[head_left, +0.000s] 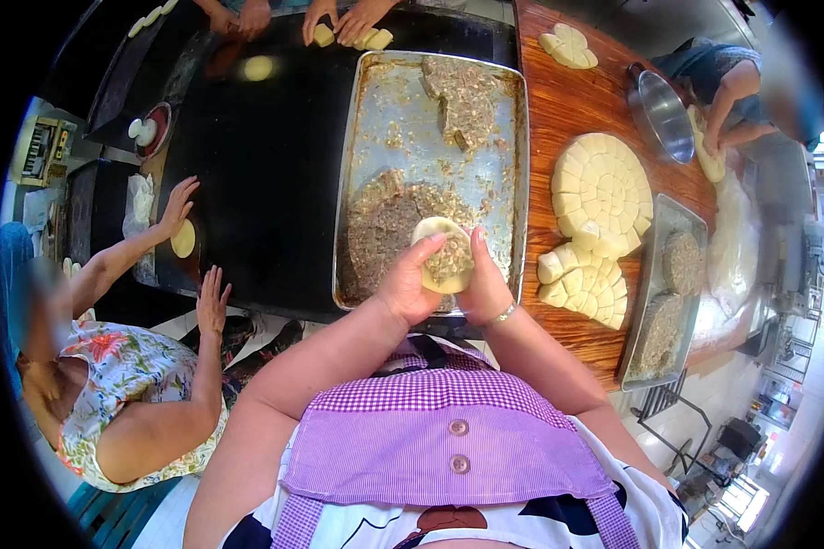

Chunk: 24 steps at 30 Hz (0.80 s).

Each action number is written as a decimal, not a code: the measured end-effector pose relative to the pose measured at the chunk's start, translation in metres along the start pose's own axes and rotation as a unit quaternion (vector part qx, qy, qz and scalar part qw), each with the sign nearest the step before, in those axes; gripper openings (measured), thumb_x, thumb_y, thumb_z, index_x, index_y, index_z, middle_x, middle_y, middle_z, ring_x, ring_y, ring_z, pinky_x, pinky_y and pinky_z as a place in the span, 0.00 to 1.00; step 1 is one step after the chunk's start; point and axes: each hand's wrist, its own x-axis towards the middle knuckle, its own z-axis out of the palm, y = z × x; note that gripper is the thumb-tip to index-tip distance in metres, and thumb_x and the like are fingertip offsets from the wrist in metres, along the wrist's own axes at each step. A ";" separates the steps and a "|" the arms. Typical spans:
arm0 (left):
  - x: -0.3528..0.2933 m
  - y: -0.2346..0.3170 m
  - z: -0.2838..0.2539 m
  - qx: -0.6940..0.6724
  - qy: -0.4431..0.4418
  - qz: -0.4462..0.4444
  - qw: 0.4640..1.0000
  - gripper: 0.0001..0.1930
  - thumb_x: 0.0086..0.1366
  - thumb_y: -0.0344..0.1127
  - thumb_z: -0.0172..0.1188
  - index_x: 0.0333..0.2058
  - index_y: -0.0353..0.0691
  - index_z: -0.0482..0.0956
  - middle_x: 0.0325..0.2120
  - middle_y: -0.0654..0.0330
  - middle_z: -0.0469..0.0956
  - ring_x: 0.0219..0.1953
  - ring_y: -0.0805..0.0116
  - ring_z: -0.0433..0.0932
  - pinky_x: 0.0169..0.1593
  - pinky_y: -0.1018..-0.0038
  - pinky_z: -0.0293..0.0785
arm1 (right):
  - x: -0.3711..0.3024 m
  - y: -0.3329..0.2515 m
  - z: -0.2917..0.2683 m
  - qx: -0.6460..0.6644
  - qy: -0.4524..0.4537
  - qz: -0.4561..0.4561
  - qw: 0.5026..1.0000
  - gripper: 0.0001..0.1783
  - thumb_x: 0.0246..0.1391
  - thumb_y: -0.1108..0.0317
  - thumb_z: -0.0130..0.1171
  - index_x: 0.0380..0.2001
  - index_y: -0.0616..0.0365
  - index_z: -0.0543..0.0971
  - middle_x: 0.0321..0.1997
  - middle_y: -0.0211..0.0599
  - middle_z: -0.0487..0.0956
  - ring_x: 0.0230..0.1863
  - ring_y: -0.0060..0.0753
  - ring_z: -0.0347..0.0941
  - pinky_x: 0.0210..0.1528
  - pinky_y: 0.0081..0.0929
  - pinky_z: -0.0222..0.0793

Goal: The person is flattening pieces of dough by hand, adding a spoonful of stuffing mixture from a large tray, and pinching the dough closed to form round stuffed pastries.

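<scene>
My left hand [410, 282] and my right hand [485, 282] together cup a round piece of pale dough [436, 231] with a lump of brownish minced filling [450, 260] in its middle. Both hands hover over the near edge of a large metal tray [403, 119] that holds more of the same filling in two heaps. The fingers of both hands curl around the dough's edge.
A black table top [266, 156] lies to the left, where a person flattens a dough disc [183, 239]. Cut dough pieces [599, 188] sit on the wooden board [558, 101] to the right, beside a second filling tray [668, 293] and a metal bowl [661, 114]. Other people's hands work at the far edge.
</scene>
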 end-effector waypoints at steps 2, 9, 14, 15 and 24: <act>0.002 -0.007 -0.004 0.041 0.043 0.053 0.997 0.16 0.66 0.37 0.59 0.51 0.40 0.75 0.47 0.59 0.79 0.50 0.62 0.78 0.60 0.61 0.71 | 0.001 0.000 0.014 0.053 0.028 0.038 0.997 0.27 0.69 0.49 0.46 0.57 0.62 0.70 0.53 0.40 0.77 0.56 0.34 0.73 0.61 0.33 0.67; -0.001 -0.032 -0.007 0.216 0.127 0.209 0.945 0.15 0.69 0.29 0.55 0.53 0.37 0.73 0.47 0.58 0.77 0.49 0.68 0.76 0.55 0.71 0.71 | -0.001 0.027 0.016 -0.052 0.114 -0.118 0.985 0.19 0.67 0.65 0.48 0.53 0.66 0.76 0.50 0.39 0.79 0.50 0.26 0.73 0.56 0.26 0.68; 0.004 -0.029 -0.002 0.278 0.109 0.233 0.925 0.17 0.73 0.40 0.53 0.54 0.37 0.72 0.47 0.59 0.77 0.50 0.67 0.76 0.54 0.69 0.73 | -0.008 0.014 0.033 -0.091 0.147 -0.125 0.977 0.20 0.69 0.64 0.46 0.55 0.67 0.76 0.51 0.39 0.79 0.51 0.24 0.72 0.57 0.24 0.67; 0.005 -0.026 -0.002 0.281 0.079 0.237 0.927 0.18 0.74 0.44 0.52 0.54 0.37 0.72 0.47 0.58 0.77 0.51 0.67 0.76 0.55 0.68 0.73 | -0.004 0.014 0.030 -0.035 0.137 -0.117 0.983 0.21 0.69 0.63 0.47 0.56 0.67 0.75 0.51 0.39 0.79 0.51 0.24 0.72 0.57 0.24 0.67; -0.007 -0.011 0.009 0.073 0.097 0.106 0.987 0.19 0.75 0.50 0.47 0.49 0.41 0.74 0.46 0.58 0.78 0.49 0.63 0.78 0.55 0.62 0.74 | -0.011 -0.001 0.026 -0.224 0.002 -0.183 0.957 0.22 0.66 0.63 0.53 0.58 0.64 0.74 0.54 0.36 0.77 0.54 0.23 0.70 0.59 0.23 0.64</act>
